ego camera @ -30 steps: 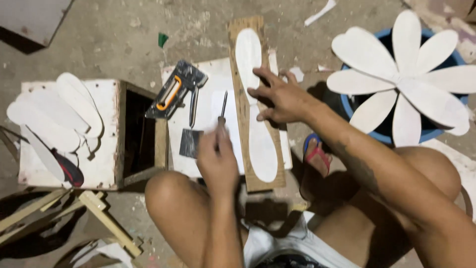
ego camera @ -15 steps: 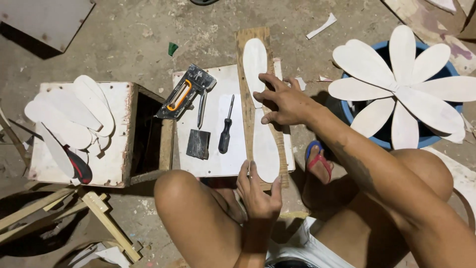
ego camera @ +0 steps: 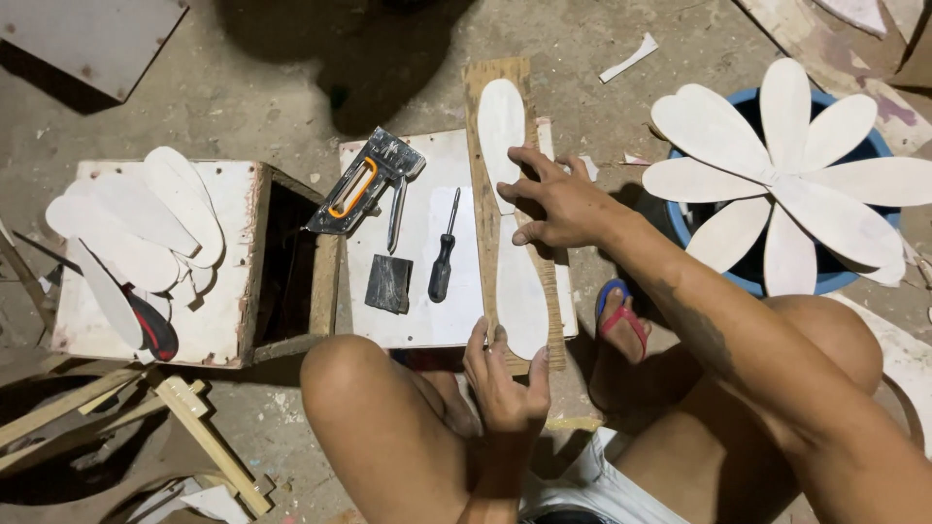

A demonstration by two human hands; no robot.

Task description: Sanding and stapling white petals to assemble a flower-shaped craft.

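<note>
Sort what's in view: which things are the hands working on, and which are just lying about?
In hand:
- long white cutout on the wooden strip
- right hand pressing its middle
- left hand at its near end

Lying about:
- staple gun
- screwdriver
- dark scraper
- white petals on the box
- flower shape over the blue tub

Dim, warm indoor light from above, uneven. Big dark shadow [ego camera: 388, 58] at 12 o'clock on the concrete floor [ego camera: 243, 107]; deep shadow under the legs at 6 and 7 o'clock. White petal cutouts [ego camera: 786, 175] at 2 o'clock bright, near glare. Focus sharp at centre; slight wide-angle stretch and softness at the edges.
</note>
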